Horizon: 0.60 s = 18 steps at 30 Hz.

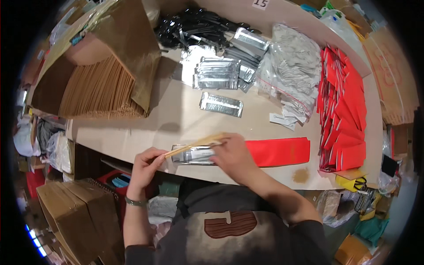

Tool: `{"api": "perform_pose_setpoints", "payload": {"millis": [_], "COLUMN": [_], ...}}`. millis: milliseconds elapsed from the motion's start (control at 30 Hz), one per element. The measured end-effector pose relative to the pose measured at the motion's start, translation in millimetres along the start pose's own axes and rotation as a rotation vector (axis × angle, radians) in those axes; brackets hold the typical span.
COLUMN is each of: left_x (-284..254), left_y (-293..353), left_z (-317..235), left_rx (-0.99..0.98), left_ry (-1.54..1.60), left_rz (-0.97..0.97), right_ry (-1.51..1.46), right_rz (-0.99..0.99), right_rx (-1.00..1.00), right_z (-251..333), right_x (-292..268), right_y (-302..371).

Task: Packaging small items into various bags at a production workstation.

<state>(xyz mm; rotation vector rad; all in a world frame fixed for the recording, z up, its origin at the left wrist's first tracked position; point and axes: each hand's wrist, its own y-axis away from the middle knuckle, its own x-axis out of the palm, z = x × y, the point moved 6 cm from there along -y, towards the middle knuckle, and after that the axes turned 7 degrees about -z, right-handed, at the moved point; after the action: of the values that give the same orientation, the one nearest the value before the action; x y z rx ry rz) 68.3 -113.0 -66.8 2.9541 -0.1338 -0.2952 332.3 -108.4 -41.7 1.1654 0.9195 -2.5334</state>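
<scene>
My left hand (147, 167) pinches the near-left end of a narrow tan strip (187, 147), which looks like a brown paper sleeve seen edge-on. Closed around its other end is my right hand (232, 154), with the fingertips partly hidden. Beneath the strip, a clear and silver packet (199, 155) lies near the table's front edge. A flat red sleeve (280, 151) reaches out to the right from under my right hand. One silver foil packet (221, 104) lies alone farther back.
An open cardboard box (145, 75) of packed brown sleeves (95, 88) stands left. Behind are black wrapped pieces (194, 28), stacked silver packets (216, 73) and a clear bag of white packets (291, 62). Red sleeves (344, 110) pile at right. Another carton (75, 216) sits lower left.
</scene>
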Motion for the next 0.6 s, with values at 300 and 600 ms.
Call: {"api": "perform_pose_setpoints", "payload": {"millis": [300,600], "left_x": [117,175], "left_y": [-16,-12], "left_z": [-39,-56], "left_rx": [0.439,0.453], "left_ry": [-0.384,-0.325], "left_rz": [0.064,0.017], "right_ry": [0.045,0.136], "right_rz": [0.181,0.115], "right_rx": [0.055,0.078], "right_z": [-24,-26], "right_x": [-28,-21], "right_y": [39,40]}}
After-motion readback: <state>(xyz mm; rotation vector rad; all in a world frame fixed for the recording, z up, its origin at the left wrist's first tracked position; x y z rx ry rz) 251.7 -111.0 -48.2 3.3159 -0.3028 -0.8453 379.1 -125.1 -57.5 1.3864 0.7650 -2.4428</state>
